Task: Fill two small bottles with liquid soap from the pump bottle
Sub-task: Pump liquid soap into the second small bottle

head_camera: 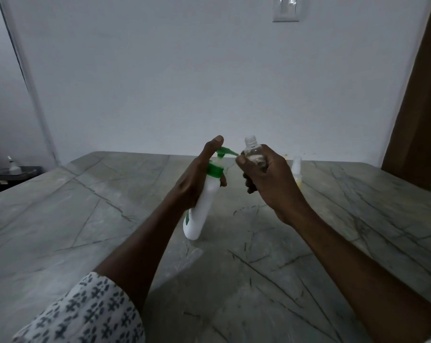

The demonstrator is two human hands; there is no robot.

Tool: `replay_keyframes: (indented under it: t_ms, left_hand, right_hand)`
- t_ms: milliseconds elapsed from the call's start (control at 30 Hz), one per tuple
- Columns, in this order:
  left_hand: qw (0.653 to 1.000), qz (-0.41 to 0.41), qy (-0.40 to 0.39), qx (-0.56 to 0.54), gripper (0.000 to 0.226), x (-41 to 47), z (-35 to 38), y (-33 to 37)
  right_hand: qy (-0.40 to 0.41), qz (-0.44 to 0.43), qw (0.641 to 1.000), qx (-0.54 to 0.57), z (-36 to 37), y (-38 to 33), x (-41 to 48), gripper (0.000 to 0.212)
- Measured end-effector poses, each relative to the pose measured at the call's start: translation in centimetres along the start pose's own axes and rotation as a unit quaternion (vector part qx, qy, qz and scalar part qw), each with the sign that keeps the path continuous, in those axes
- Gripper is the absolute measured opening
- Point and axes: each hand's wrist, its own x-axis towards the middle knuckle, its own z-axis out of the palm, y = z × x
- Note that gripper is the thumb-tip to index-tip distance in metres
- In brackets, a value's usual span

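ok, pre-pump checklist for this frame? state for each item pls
1. Pump bottle held: ok, the left hand grips it, tilted, base off the table.
2. Thumb on the pump head: not ok, it is raised above it.
3. Small clear bottle held: ok, the right hand wraps it upright.
4. Cap off: ok, the threaded neck is open.
5. Nozzle over the opening: not ok, the spout tip sits at the bottle's shoulder, below the mouth.
6. Second small bottle filled: cannot tell; it stands behind the right hand, partly hidden, with something yellowish low in it.
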Motion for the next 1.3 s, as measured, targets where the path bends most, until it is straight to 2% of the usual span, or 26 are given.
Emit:
replay_keyframes:
  t_ms: [133,233,700,867,1033,1133,1200,1300]
  left_hand:
    - [0.999,-0.024,-0.014,-0.027,0.059,-0.6,0.0,0.5]
    - [0.999,-0.017,-0.035,-0.02,0.06,-0.7,0.4,0.7]
    - [0.999,-0.024,-0.031,0.007,0.059,-0.6,0.9,0.5]
    - [1.0,-0.024,-0.013,0.002,0.04,-0.7,1.1,0.5]
    - [1.0,0.017,0.014,-0.016,0.041,-0.4,1.3,-0.1]
    - [0.999,0.021,0.01,-0.034,0.034,-0.3,1.2,-0.3]
    - [0.999,0.02,0.008,-0.043,0.039,-0.1,1.2,-0.3]
    - [1.0,0.011,-0.011,0.003,0.055,-0.1,0.9,-0.2]
  right_hand:
    - [-0.024,-0.001,0.98,-0.198,-1.6,1.0,-0.2,0.03]
    - [-0.044,-0.026,0.964,-0.262,-1.4,1.2,-0.4,0.034]
    - [-0.044,-0.051,0.963,-0.26,-1.3,0.9,-0.8,0.038]
    - [-0.048,-0.049,0.962,-0.265,-1.1,1.0,-1.0,0.042]
    - [-0.059,-0.041,0.962,-0.265,-0.7,1.2,-1.2,0.042]
    - [-0.061,-0.038,0.961,-0.268,-0.5,1.2,-1.2,0.042]
    - [-0.062,-0.034,0.965,-0.254,-0.5,1.0,-1.3,0.04]
    - [-0.072,-0.017,0.973,-0.217,-0.9,0.8,-1.3,0.028]
